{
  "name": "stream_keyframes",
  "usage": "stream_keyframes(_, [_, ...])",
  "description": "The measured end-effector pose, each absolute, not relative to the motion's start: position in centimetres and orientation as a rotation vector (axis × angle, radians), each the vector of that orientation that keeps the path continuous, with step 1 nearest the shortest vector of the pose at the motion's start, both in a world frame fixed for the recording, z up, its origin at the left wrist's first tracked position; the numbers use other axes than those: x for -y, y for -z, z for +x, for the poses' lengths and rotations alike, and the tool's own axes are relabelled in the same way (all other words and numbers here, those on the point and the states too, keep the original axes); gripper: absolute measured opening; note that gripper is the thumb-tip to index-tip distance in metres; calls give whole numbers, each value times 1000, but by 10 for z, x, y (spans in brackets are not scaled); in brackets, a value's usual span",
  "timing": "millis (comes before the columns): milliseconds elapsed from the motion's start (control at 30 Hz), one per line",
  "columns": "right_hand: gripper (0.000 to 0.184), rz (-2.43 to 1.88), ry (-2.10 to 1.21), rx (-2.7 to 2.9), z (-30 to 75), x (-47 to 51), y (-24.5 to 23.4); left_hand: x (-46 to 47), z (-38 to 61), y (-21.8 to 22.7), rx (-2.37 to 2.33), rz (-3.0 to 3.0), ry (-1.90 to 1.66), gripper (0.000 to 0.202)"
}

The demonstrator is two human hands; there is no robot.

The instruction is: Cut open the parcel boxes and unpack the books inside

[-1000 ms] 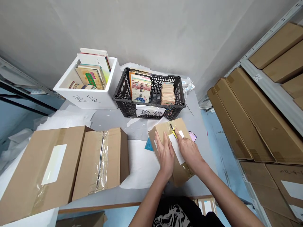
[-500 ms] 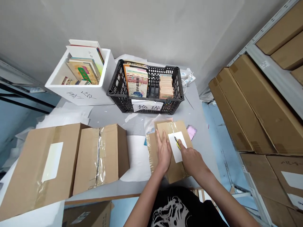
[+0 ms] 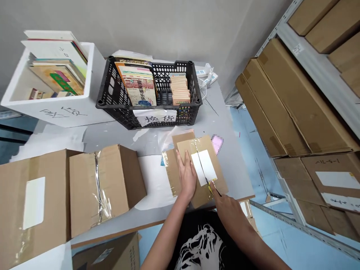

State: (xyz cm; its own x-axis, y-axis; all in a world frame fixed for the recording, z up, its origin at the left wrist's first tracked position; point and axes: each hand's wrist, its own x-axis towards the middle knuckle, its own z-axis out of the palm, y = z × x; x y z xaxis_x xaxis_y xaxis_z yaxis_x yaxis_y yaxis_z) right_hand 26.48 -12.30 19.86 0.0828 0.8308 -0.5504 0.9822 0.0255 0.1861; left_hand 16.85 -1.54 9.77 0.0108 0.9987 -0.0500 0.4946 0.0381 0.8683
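A flat cardboard box (image 3: 222, 183) lies on the table in front of me, with a white label (image 3: 201, 161) and clear tape on top. My left hand (image 3: 187, 176) rests open on its left part, fingers stretched out. In my right hand (image 3: 229, 210) is a yellow and black utility knife (image 3: 209, 185), its blade at the lower edge of the label. A dark slit runs from the taped top edge down through the label to the blade. Beneath this box, more flat cardboard (image 3: 170, 165) sticks out at the left.
Two taped cartons (image 3: 105, 187) stand at the left. A black plastic crate (image 3: 129, 112) of books and a white foam box (image 3: 56, 112) of books stand along the wall. A power strip (image 3: 210, 78) lies behind the crate. Shelving (image 3: 302, 45) with cartons is at the right.
My right hand has drawn the knife down toward me, and a long slit now crosses the label. My left hand stays on the box. The view has shifted right.
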Motion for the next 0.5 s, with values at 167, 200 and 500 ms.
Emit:
stream_keyframes(167, [65, 1844, 468, -1737, 265, 146, -202, 16, 169, -100, -1605, 1601, -863, 53])
stream_keyframes(200, [65, 1843, 481, -1731, 266, 149, -203, 16, 169, -101, -1609, 1604, -862, 53])
stream_keyframes(500, [71, 1940, 437, -1714, 261, 180, -198, 16, 170, -102, -1616, 1615, -866, 52])
